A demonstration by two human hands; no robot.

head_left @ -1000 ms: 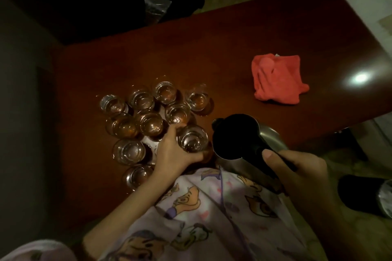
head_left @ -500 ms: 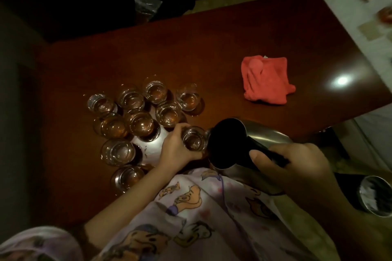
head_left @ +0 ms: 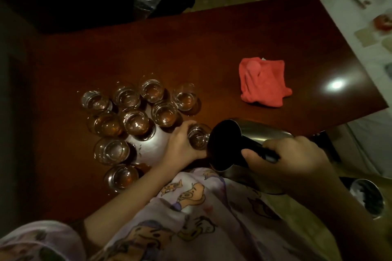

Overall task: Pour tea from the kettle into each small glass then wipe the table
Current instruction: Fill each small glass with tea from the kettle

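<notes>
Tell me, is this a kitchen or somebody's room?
Probably a room at home, not clearly a kitchen. A dark wooden table holds small tea glasses and a red cloth, and what looks like a bed with a white cover stands beside it.

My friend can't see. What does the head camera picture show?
A right hand tips a kettle toward a small glass held by the left hand. Nine more glasses and a red cloth sit on the table.
</notes>
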